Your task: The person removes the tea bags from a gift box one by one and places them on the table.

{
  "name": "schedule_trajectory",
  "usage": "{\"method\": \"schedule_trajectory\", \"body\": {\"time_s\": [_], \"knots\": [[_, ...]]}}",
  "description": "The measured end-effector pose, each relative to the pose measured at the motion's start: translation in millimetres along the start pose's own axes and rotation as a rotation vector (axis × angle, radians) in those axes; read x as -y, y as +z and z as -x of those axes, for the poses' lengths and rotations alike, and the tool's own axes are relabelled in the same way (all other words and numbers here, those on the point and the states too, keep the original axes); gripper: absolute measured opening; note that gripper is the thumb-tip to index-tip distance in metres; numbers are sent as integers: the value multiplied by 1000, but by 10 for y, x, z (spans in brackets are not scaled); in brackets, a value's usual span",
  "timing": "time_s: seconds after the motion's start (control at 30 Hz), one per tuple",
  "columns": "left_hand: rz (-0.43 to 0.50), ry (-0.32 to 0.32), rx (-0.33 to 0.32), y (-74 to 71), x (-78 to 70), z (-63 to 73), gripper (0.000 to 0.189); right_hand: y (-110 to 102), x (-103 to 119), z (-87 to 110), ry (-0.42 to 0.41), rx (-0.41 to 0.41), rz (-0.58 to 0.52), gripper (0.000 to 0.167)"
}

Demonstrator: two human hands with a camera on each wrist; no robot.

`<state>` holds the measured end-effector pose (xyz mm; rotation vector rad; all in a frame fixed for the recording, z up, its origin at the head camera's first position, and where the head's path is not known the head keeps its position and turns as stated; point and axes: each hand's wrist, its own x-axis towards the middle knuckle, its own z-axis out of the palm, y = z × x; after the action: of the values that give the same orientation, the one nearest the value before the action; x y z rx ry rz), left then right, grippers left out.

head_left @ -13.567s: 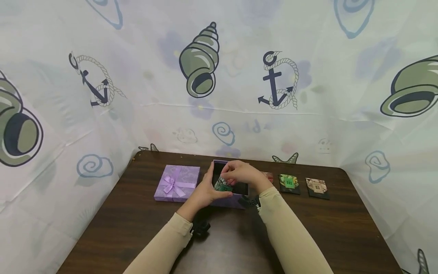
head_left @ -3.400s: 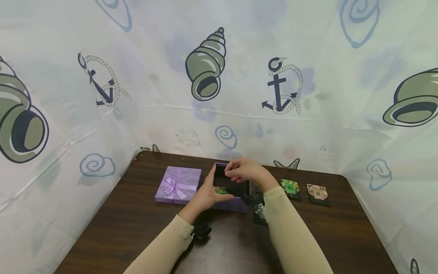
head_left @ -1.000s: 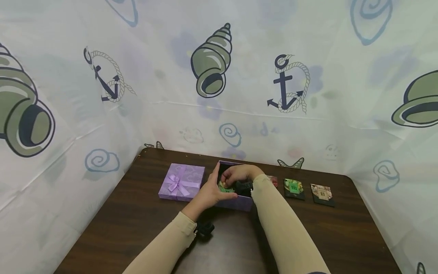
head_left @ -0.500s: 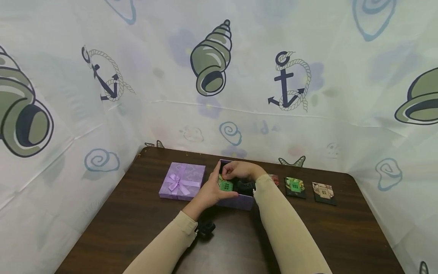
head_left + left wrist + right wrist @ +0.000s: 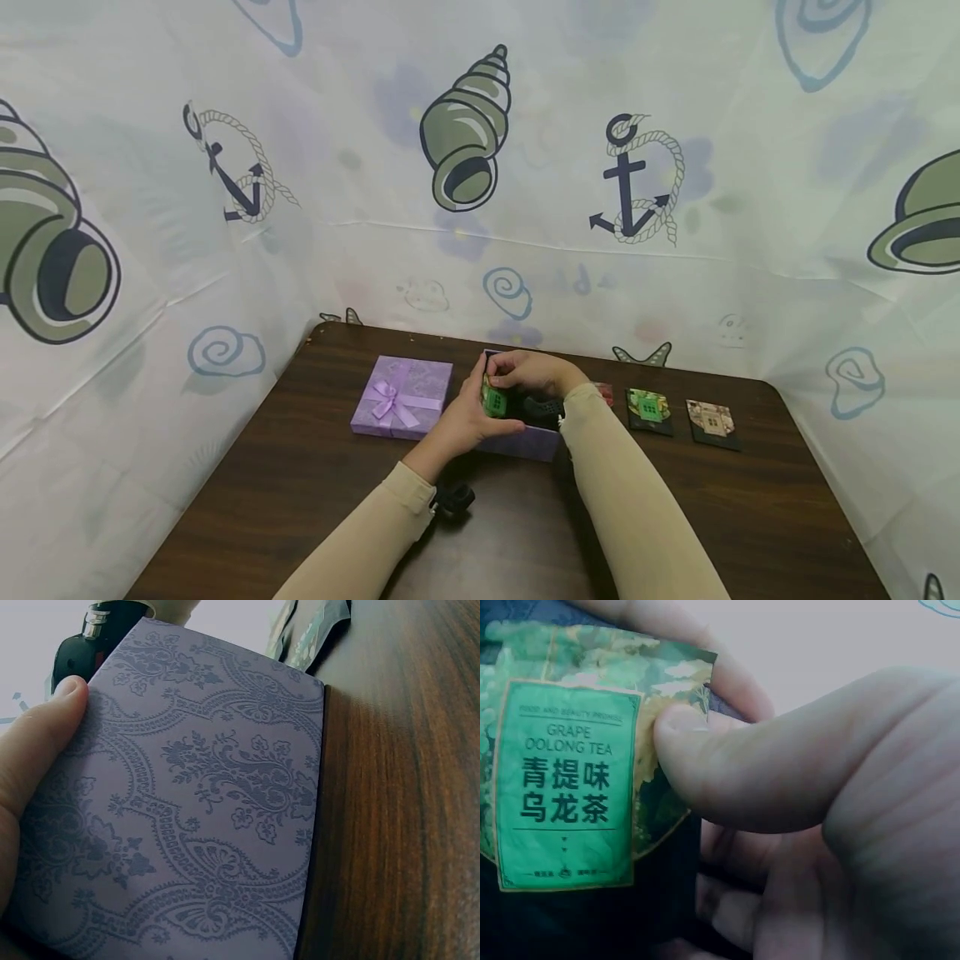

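In the head view a lidless purple box [image 5: 517, 442] with a dark inside stands mid-table. My left hand [image 5: 467, 423] grips its left end, thumb along the front wall; the left wrist view shows the thumb on the patterned purple wall [image 5: 202, 780]. Inside the box my right hand [image 5: 528, 372] pinches a green tea bag sachet [image 5: 494, 402] by its upper edge. The right wrist view shows the sachet [image 5: 570, 780] printed "Grape Oolong Tea", with the thumb pressed on its face. Left-hand fingers lie behind the sachet.
Left of the box lies its purple lid [image 5: 402, 398] with a bow. To the right are a partly hidden red sachet [image 5: 604, 393], another green sachet [image 5: 649, 410] and a brown one [image 5: 713, 422]. A patterned cloth [image 5: 555, 208] hangs behind the table.
A dark green sachet was in the right hand earlier, then lay right of the box; the forearm now covers that spot. The right hand has since reached in and tilted the green sachet up.
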<state>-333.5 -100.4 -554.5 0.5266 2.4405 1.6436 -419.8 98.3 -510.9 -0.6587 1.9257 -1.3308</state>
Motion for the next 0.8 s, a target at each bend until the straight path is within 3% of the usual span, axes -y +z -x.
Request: {"method": "schedule_trajectory", "body": {"time_s": [0.4, 0.63, 0.8], "knots": [[3, -12, -8, -9, 2, 6, 143, -53, -48, -23, -3, -31, -24, 5], [-10, -4, -7, -18, -5, 3, 144, -45, -58, -22, -80, -68, -58, 5], [-24, -1, -1, -11, 7, 2, 144, -40, -75, 22, -87, -129, -45, 9]]}}
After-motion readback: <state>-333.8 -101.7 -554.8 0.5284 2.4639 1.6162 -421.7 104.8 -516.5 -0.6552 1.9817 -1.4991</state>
